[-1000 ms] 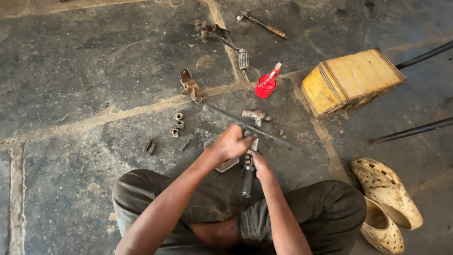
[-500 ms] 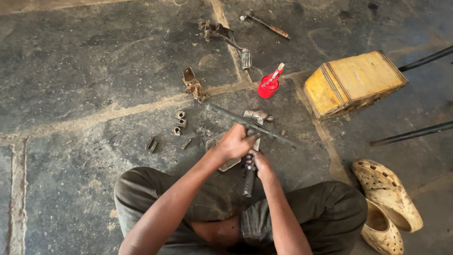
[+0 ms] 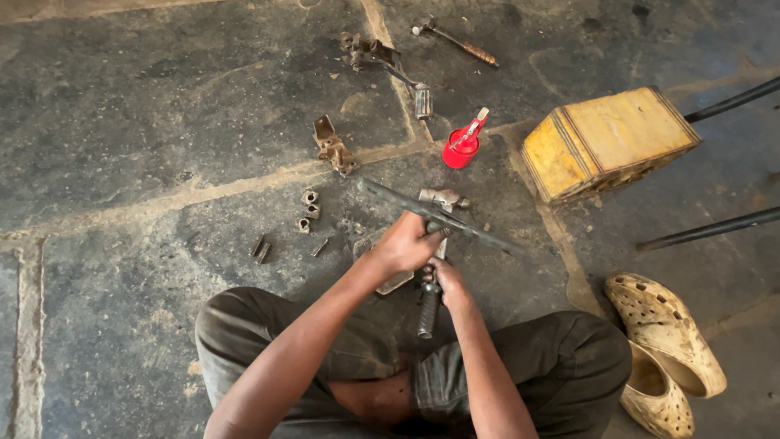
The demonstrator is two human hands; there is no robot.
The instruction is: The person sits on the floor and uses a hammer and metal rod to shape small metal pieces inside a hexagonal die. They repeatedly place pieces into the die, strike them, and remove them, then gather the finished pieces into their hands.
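Head view: left hand (image 3: 404,245) grips a long dark metal bar (image 3: 443,218); right hand (image 3: 445,280) clasps a ribbed-handled tool (image 3: 428,305), below the red oil can (image 3: 463,145). Fastener work; next move needs steady alignment.

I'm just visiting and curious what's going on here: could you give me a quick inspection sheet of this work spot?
Surface: dark stone floor, pale joints.
Job's things: tool with ribbed grip; long metal bar beside it.
Clutter: small nuts, rusty bracket, red oil can, hammer.
Hands: left hand closed on the tool's upper end; right hand gripping the handle.
Cables: two dark rods, kind unclear.
Surroundings: yellow wooden box, pale clogs.
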